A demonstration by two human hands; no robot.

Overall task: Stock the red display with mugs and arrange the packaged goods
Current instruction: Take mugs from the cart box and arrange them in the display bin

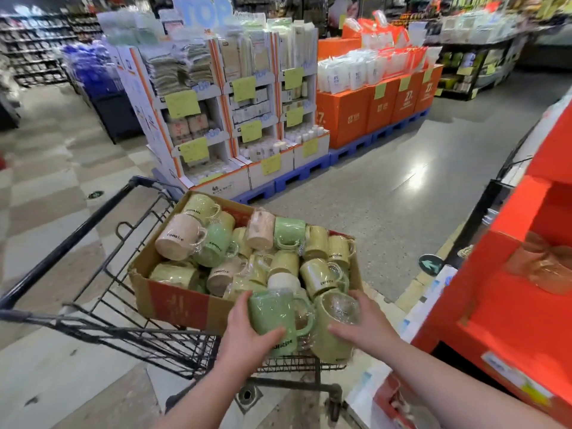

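Two plastic-wrapped ceramic mugs held at the near edge of the brown cardboard box (173,301) in the black wire cart (62,247): left hand (247,331) grips the pale green mug (274,312), right hand (363,323) grips the olive-yellow mug (329,339). Many remain boxed; red cardboard display (510,305), right, looks barely stocked.
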